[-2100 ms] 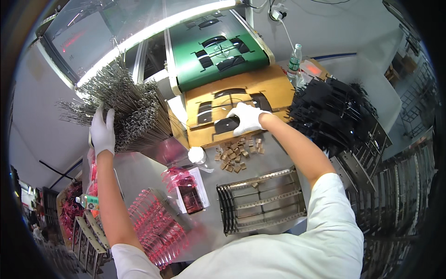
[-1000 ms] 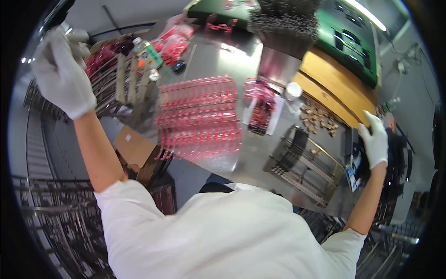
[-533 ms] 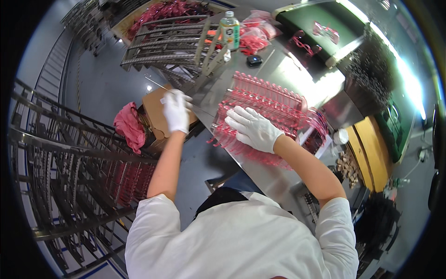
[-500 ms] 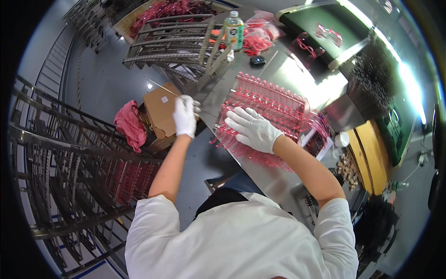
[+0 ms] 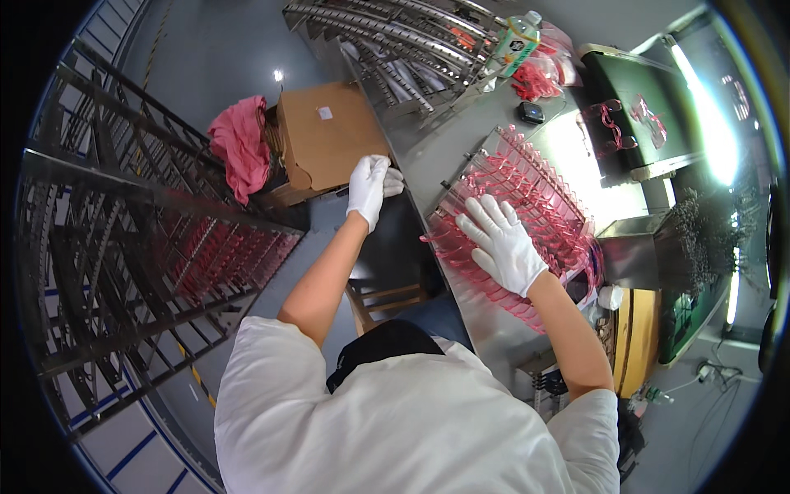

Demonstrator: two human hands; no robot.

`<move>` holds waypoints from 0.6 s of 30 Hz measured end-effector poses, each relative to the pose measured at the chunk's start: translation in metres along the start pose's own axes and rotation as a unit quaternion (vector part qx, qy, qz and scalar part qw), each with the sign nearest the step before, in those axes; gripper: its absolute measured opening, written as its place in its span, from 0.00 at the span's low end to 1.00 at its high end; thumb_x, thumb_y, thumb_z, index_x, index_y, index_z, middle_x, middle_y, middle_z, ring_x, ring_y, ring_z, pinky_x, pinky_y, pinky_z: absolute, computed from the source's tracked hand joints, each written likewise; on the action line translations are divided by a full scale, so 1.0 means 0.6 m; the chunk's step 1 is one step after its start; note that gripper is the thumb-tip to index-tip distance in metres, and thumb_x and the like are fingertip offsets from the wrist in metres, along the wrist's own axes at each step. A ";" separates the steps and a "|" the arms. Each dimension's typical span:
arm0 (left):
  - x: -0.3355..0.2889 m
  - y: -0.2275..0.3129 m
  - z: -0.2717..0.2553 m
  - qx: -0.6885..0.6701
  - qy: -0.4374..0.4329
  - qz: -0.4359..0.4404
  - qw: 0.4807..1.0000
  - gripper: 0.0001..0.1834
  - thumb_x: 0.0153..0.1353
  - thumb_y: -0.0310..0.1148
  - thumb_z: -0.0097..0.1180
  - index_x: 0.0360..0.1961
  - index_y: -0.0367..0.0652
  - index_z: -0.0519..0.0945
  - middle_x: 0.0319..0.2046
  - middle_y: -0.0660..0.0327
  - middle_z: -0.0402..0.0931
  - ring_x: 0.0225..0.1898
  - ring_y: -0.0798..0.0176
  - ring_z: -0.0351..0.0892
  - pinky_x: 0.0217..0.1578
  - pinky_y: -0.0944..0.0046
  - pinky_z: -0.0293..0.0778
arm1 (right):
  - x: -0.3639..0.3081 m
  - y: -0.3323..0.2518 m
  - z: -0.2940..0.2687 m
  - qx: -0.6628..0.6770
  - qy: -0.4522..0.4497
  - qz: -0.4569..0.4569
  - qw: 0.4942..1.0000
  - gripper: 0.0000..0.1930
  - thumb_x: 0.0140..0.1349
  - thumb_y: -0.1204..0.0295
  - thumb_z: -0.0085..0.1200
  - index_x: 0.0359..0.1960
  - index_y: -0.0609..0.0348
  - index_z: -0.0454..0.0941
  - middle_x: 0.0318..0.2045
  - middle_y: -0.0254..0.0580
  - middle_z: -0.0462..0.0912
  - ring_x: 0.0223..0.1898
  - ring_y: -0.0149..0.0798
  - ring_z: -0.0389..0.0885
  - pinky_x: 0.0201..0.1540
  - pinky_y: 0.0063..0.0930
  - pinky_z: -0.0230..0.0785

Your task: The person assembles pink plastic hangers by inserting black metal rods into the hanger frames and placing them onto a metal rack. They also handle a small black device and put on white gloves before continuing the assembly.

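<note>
My right hand (image 5: 502, 247), in a white glove, lies spread with fingers apart over rows of translucent pink eyeglass frames (image 5: 535, 177). They sit packed on a metal rack on the steel table (image 5: 428, 156), and some hang over its near left edge. My left hand (image 5: 372, 193), also gloved, is held off the table's left edge beside a cardboard box (image 5: 329, 132). Its fingers are curled together; whatever they hold, if anything, is hidden.
Tall metal racks (image 5: 107, 189) stand on the left, pink frames in one. Pink cloth (image 5: 240, 144) hangs by the box. Stacked metal racks (image 5: 395, 49), a bottle (image 5: 517, 45) and a black case (image 5: 531, 112) are at the back. A green-topped surface (image 5: 650, 90) holds two pink eyeglasses.
The view has turned, shifting the scene. A thin rod seen at my left hand before no longer shows. My right hand stays spread over the pink frames.
</note>
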State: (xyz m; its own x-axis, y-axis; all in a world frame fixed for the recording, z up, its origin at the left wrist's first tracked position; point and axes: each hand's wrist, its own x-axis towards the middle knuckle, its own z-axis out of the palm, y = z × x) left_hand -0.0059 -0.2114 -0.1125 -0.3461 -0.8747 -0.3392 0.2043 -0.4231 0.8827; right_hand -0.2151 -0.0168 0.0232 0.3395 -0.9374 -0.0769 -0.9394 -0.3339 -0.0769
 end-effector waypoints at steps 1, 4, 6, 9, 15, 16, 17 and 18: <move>0.004 0.005 -0.003 0.000 -0.017 0.003 1.000 0.10 0.78 0.38 0.48 0.49 0.42 0.73 0.35 0.54 0.83 0.30 0.65 0.83 0.34 0.65 0.83 | 0.003 0.000 -0.001 -0.003 -0.004 0.000 1.000 0.32 0.65 0.62 0.55 0.72 0.54 0.67 0.73 0.53 0.63 0.74 0.61 0.58 0.74 0.62 0.50; 0.005 0.016 -0.013 0.004 -0.065 0.018 0.998 0.10 0.79 0.39 0.47 0.49 0.44 0.74 0.37 0.55 0.84 0.32 0.66 0.83 0.35 0.66 0.82 | 0.007 -0.003 -0.003 -0.012 -0.012 0.000 1.000 0.33 0.63 0.63 0.56 0.72 0.53 0.67 0.73 0.54 0.63 0.73 0.61 0.59 0.73 0.62 0.51; 0.009 0.012 -0.020 0.000 -0.082 0.011 0.997 0.11 0.79 0.39 0.47 0.49 0.44 0.74 0.37 0.55 0.84 0.33 0.66 0.84 0.36 0.66 0.82 | 0.009 -0.005 -0.006 -0.019 -0.017 -0.004 1.000 0.33 0.63 0.63 0.56 0.72 0.54 0.67 0.73 0.54 0.63 0.73 0.61 0.59 0.73 0.62 0.51; 0.008 0.007 -0.024 -0.013 -0.099 -0.012 0.995 0.11 0.78 0.40 0.49 0.49 0.44 0.74 0.39 0.54 0.85 0.34 0.65 0.85 0.38 0.66 0.83 | 0.011 -0.005 -0.006 -0.001 -0.016 -0.006 1.000 0.33 0.62 0.64 0.55 0.71 0.56 0.67 0.73 0.57 0.63 0.74 0.64 0.57 0.74 0.61 0.49; -0.049 -0.004 0.018 -0.024 -0.144 -0.084 0.986 0.13 0.75 0.41 0.56 0.48 0.42 0.74 0.43 0.53 0.84 0.42 0.60 0.87 0.45 0.64 0.83 | 0.011 -0.003 -0.002 0.009 0.002 -0.010 1.000 0.33 0.63 0.65 0.54 0.71 0.58 0.67 0.73 0.57 0.62 0.75 0.65 0.56 0.75 0.59 0.47; -0.045 -0.007 0.018 -0.021 -0.148 -0.088 0.985 0.14 0.74 0.42 0.57 0.48 0.41 0.75 0.44 0.53 0.84 0.43 0.59 0.87 0.47 0.64 0.82 | 0.011 -0.002 -0.003 0.009 0.007 -0.013 1.000 0.33 0.63 0.65 0.54 0.71 0.58 0.67 0.73 0.57 0.62 0.75 0.65 0.56 0.75 0.59 0.47; -0.039 -0.008 0.016 -0.018 -0.153 -0.092 0.984 0.16 0.73 0.43 0.59 0.49 0.41 0.76 0.46 0.53 0.84 0.44 0.59 0.87 0.48 0.64 0.82 | 0.008 -0.001 -0.001 0.008 0.008 -0.013 1.000 0.33 0.64 0.64 0.54 0.71 0.57 0.67 0.73 0.56 0.63 0.75 0.63 0.57 0.75 0.59 0.48; -0.035 -0.006 0.004 -0.003 -0.170 -0.110 0.979 0.17 0.72 0.44 0.60 0.50 0.41 0.77 0.47 0.53 0.84 0.44 0.59 0.87 0.48 0.64 0.82 | 0.002 0.000 0.001 0.008 0.009 -0.012 1.000 0.32 0.65 0.63 0.54 0.72 0.56 0.68 0.73 0.55 0.63 0.75 0.62 0.57 0.75 0.58 0.48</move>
State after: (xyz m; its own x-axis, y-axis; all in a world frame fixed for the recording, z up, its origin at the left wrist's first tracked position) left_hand -0.0019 -0.1909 -0.1080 -0.6675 -0.6331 -0.3921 0.0959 -0.5952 0.7979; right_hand -0.2144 -0.0180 0.0227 0.3614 -0.9307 -0.0571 -0.9299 -0.3553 -0.0950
